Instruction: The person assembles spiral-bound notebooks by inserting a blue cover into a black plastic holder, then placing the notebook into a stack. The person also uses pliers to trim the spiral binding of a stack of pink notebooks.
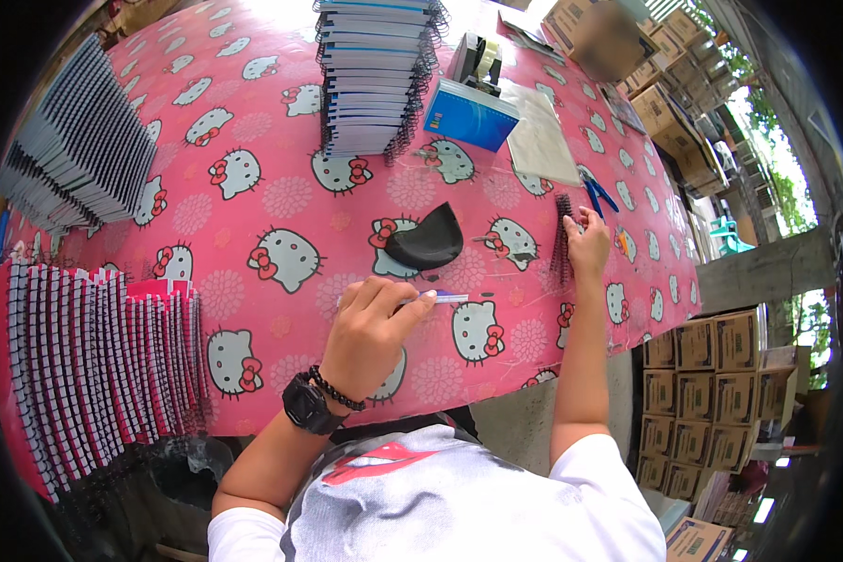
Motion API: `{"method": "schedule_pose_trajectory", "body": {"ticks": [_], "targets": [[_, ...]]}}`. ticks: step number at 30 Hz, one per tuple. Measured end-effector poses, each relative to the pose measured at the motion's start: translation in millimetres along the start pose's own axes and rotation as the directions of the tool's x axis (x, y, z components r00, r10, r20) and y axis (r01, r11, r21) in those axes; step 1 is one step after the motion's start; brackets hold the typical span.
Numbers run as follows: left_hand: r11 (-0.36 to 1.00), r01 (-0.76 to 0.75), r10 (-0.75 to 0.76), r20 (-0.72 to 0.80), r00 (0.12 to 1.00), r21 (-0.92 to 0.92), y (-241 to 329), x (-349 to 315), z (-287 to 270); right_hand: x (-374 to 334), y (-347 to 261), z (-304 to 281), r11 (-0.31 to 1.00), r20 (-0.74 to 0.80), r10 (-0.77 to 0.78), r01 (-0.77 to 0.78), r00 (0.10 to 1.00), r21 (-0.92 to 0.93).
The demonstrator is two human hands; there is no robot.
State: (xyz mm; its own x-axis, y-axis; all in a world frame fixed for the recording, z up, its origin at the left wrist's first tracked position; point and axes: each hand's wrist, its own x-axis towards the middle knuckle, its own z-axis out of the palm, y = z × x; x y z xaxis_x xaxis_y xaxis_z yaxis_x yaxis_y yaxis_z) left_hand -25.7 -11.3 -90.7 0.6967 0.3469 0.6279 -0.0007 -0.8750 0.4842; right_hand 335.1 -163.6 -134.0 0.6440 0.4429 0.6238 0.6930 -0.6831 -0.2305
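Observation:
My left hand (373, 317), with a watch and bead bracelet at its wrist, is closed on a thin white strip with some blue (452, 299), low over the table. To the right, my right hand (588, 242) has its fingertips closed on black spiral binding coils (560, 245) lying on the pink tablecloth (286, 300). Part of the coils is hidden by the fingers. Between my hands, a little farther off, rests a black half-round piece (428, 239). Blue-handled pliers (598, 192) lie just beyond my right hand.
A tall stack of spiral notebooks (370, 84) stands at the far middle, beside a blue notebook (471, 114) and a tape dispenser (478, 64). More notebook stacks, grey (80, 140) and pink (94, 365), line the left. Cardboard boxes (702, 393) are piled off the table's right.

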Motion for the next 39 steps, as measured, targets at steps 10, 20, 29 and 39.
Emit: {"method": "schedule_pose_trajectory", "body": {"ticks": [10, 20, 29, 39], "targets": [[1.000, 0.000, 0.001, -0.054, 0.999, 0.024, -15, 4, 5, 29, 10, 17, 0.975, 0.255, 0.184, -0.210, 0.949, 0.078], [1.000, -0.006, 0.006, -0.050, 0.999, -0.013, -13, 6, 5, 33, 34, 16, 0.870, 0.507, 0.304, -0.452, 0.806, 0.197], [1.000, 0.018, -0.018, -0.057, 0.998, -0.012, -14, 7, 6, 31, 15, 16, 0.960, 0.452, 0.237, -0.279, 0.860, 0.028], [1.000, 0.027, -0.026, -0.072, 0.997, 0.011, -16, 8, 7, 46, -11, -13, 0.892, 0.371, 0.250, -0.362, 0.894, 0.270]]}}
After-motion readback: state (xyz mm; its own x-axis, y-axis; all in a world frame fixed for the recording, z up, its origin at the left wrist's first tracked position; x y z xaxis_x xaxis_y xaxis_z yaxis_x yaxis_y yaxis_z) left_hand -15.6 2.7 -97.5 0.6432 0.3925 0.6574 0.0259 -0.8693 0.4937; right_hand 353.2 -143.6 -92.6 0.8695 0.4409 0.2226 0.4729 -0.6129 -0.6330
